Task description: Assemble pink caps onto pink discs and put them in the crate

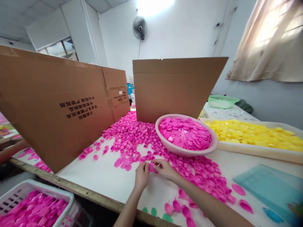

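My left hand (142,175) and my right hand (165,168) meet at the middle of the white table (99,176). Together they pinch a small pink plastic piece (151,166) between the fingertips, and both hands' fingers are closed on it. A wide scatter of pink plastic caps (142,138) lies just beyond the hands. A round pale bowl (213,143) heaped with flat pink discs stands behind my right hand. Several loose pink pieces (180,206) lie near my right forearm.
Tall cardboard sheets stand on the left (54,104) and at the back (175,85). A white tray of yellow pieces (258,134) sits at right, a blue lid (272,189) in front of it. A white basket of pink spoons (30,208) is lower left. Another person's arm (10,150) shows at far left.
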`<state>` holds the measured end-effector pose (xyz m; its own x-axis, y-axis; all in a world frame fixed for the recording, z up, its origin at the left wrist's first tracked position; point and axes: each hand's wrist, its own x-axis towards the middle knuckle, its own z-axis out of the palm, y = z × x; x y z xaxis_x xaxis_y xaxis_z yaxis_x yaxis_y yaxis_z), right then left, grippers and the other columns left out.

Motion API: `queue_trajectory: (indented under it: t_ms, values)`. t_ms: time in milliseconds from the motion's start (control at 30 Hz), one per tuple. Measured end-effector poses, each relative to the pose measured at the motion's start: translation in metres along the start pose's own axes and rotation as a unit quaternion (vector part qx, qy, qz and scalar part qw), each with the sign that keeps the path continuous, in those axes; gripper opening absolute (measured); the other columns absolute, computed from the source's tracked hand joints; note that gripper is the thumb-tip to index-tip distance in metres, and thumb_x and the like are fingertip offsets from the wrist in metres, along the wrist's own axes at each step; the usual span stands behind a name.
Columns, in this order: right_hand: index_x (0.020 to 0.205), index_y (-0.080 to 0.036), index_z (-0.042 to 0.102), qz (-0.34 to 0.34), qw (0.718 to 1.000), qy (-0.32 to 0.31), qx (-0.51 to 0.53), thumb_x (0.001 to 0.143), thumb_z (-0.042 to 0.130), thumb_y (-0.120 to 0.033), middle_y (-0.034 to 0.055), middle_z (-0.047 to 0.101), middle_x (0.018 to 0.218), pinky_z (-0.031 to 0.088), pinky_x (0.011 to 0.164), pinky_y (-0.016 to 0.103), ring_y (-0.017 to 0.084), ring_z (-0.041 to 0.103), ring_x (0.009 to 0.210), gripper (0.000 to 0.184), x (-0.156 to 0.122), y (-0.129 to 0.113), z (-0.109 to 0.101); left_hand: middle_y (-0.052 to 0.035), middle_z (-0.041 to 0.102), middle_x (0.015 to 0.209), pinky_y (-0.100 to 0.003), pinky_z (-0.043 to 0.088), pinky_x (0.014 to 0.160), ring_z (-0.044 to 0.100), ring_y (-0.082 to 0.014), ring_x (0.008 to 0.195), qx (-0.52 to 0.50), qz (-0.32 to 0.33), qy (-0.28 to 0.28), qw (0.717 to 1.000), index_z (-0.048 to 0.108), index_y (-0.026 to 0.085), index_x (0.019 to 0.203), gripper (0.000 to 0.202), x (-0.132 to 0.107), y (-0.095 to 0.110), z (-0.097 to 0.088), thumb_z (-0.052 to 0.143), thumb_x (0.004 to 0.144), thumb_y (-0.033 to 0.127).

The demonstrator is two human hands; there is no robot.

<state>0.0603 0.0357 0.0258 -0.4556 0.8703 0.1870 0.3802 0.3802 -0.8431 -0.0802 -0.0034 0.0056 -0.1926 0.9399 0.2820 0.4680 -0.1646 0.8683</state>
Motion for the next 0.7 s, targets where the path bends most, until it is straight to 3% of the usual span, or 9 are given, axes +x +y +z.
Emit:
queue_trajectory:
  t_ms: [200, 300, 400, 567, 700]
  values:
    - [0.091, -0.014, 0.051, 0.179, 0.979, 0.047, 0.085, 0.071, 0.049, -0.012, -0.0037, 0.053, 0.050, 0.039, 0.039, 0.017, 0.009, 0.050, 0.041, 0.020, 0.014, 0.019, -0.002, -0.0021, 0.059, 0.071, -0.022, 0.035, 0.059, 0.052, -0.0119, 0.065, 0.011, 0.024, -0.022, 0.999, 0.056, 0.016, 0.075, 0.024, 0.014, 0.002, 0.026, 0.035, 0.080, 0.028]
    - [0.083, -0.014, 0.050, 0.268, 0.961, 0.015, 0.071, 0.072, 0.048, -0.012, -0.0037, 0.052, 0.044, 0.038, 0.034, 0.016, 0.009, 0.049, 0.036, 0.012, 0.016, 0.026, -0.003, -0.0029, 0.059, 0.068, -0.023, 0.035, 0.059, 0.052, -0.0119, 0.063, 0.056, 0.009, -0.040, 0.998, 0.057, 0.015, 0.070, 0.023, 0.013, -0.003, 0.031, 0.038, 0.078, 0.024]
    - [0.075, -0.014, 0.051, 0.299, 0.953, -0.012, 0.057, 0.070, 0.050, -0.012, -0.0016, 0.053, 0.042, 0.039, 0.031, 0.018, 0.011, 0.050, 0.033, 0.005, 0.018, 0.025, -0.006, -0.0038, 0.060, 0.067, -0.023, 0.035, 0.059, 0.052, -0.0119, 0.063, 0.079, -0.010, -0.056, 0.995, 0.057, 0.014, 0.069, 0.022, 0.011, -0.006, 0.031, 0.039, 0.077, 0.024]
    - [0.064, -0.011, 0.055, 0.312, 0.941, -0.125, 0.042, 0.066, 0.051, -0.006, 0.0026, 0.058, 0.046, 0.046, 0.039, 0.018, 0.012, 0.057, 0.042, 0.006, 0.012, 0.017, -0.012, -0.0048, 0.059, 0.064, -0.023, 0.035, 0.055, 0.052, -0.0123, 0.058, 0.089, -0.089, -0.129, 0.984, 0.055, 0.013, 0.070, 0.018, 0.011, -0.009, 0.030, 0.043, 0.075, 0.027]
    - [0.062, -0.009, 0.057, 0.320, 0.911, -0.242, 0.090, 0.064, 0.051, -0.003, 0.0019, 0.057, 0.043, 0.047, 0.038, 0.017, 0.012, 0.057, 0.040, 0.008, -0.002, 0.014, -0.003, -0.0068, 0.058, 0.081, -0.027, 0.034, 0.064, 0.051, -0.0165, 0.076, 0.211, -0.033, -0.064, 0.975, 0.053, 0.015, 0.081, 0.025, 0.009, -0.003, 0.032, 0.037, 0.079, 0.034]
